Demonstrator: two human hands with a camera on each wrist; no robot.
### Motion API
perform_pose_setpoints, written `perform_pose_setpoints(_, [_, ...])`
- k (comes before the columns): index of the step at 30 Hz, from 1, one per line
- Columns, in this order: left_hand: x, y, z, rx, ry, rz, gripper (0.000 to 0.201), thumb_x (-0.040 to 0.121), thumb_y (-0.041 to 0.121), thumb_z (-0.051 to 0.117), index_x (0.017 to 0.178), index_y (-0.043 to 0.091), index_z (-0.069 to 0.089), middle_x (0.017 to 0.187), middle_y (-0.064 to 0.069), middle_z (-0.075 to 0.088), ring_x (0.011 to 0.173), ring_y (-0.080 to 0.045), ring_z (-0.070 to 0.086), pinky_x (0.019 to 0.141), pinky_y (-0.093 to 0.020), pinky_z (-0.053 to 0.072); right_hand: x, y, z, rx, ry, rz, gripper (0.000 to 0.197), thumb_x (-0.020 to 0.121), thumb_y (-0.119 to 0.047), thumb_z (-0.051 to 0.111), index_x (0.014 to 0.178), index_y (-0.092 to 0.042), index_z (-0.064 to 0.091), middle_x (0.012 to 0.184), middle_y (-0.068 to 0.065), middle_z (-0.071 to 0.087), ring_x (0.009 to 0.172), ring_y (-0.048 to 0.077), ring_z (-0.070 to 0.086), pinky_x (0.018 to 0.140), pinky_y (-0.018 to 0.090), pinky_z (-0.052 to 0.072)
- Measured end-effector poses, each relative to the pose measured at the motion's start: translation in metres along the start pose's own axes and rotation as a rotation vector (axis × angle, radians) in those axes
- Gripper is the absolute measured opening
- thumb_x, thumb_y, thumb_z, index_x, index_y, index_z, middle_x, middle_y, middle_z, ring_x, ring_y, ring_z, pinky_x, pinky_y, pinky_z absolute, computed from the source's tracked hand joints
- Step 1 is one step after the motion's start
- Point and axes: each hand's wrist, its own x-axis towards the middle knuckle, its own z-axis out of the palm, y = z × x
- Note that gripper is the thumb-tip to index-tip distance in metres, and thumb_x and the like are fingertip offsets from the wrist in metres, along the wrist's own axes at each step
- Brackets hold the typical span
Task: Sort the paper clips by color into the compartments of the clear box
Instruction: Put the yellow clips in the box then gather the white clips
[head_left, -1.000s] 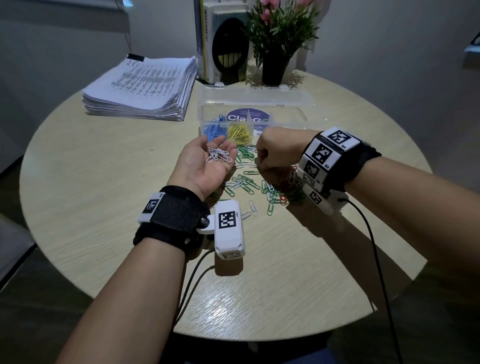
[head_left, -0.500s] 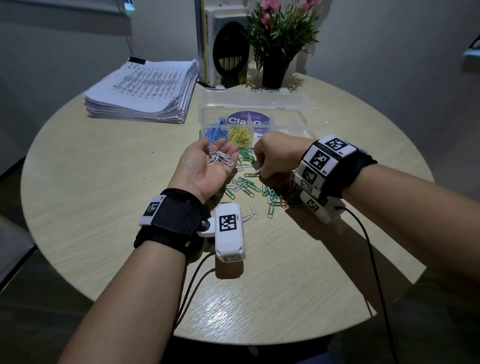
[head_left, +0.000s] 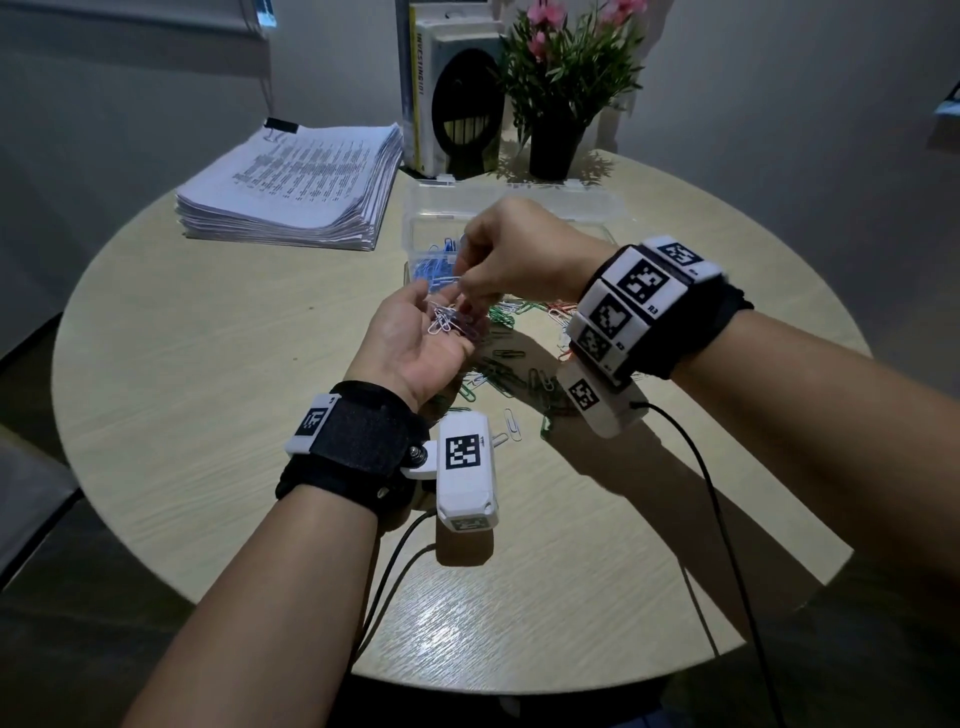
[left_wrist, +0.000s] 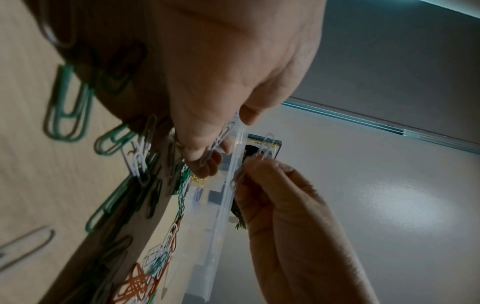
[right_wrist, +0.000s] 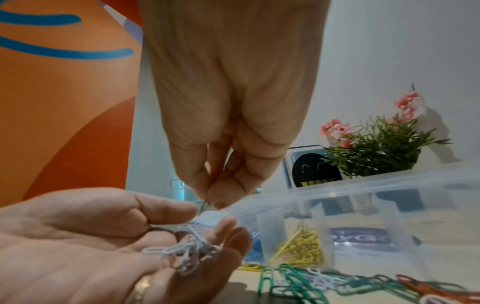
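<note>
The left hand lies palm up, fingers relaxed, cradling a small heap of white wire paper clips. Just above it, the right hand pinches one white clip before the clear plastic compartment box on the round pale wooden worktop.

A round, pale wood-grain tabletop carries a thick stack of printed papers, a clear box, a dark potted plant, an upright book and scattered loose paper clips.
</note>
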Motion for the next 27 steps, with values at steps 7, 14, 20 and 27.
perform_pose_setpoints(7, [0.001, 0.008, -0.003, -0.021, 0.101, 0.056, 0.036, 0.102, 0.022, 0.031, 0.091, -0.002, 0.057, 0.093, -0.018, 0.056, 0.084, -0.025, 0.056, 0.08, -0.034, 0.048, 0.005, 0.018, 0.002, -0.121, -0.031, 0.084, 0.014, 0.086, -0.002, 0.061, 0.095, 0.001, 0.072, 0.081, 0.017, 0.072, 0.063, 0.02, 0.066, 0.065, 0.029, 0.057])
perform_pose_setpoints(14, [0.0, 0.027, -0.009, -0.085, 0.156, 0.16, 0.034, 0.101, 0.021, 0.033, 0.084, 0.002, 0.056, 0.083, -0.013, 0.054, 0.076, -0.021, 0.054, 0.07, -0.027, 0.047, 0.004, 0.036, 0.019, -0.389, -0.138, 0.115, 0.019, 0.086, -0.019, 0.066, 0.096, -0.005, 0.074, 0.094, 0.012, 0.073, 0.08, 0.021, 0.061, 0.07, 0.027, 0.048])
perform_pose_setpoints(20, [0.002, 0.026, -0.011, -0.072, 0.17, 0.162, 0.032, 0.101, 0.021, 0.034, 0.088, 0.002, 0.056, 0.085, -0.012, 0.054, 0.079, -0.02, 0.055, 0.072, -0.028, 0.048, 0.008, 0.031, 0.026, -0.415, -0.174, 0.113, 0.03, 0.078, -0.03, 0.077, 0.096, -0.006, 0.073, 0.09, 0.007, 0.071, 0.079, 0.019, 0.061, 0.066, 0.026, 0.046])
perform_pose_setpoints(27, [0.005, 0.024, -0.012, -0.064, 0.17, 0.158, 0.032, 0.1, 0.022, 0.035, 0.088, 0.002, 0.057, 0.087, -0.013, 0.055, 0.081, -0.021, 0.056, 0.072, -0.028, 0.049, 0.008, 0.027, 0.029, -0.466, -0.276, 0.088, 0.028, 0.088, -0.024, 0.064, 0.107, -0.004, 0.069, 0.104, 0.011, 0.07, 0.094, 0.025, 0.065, 0.082, 0.034, 0.054])
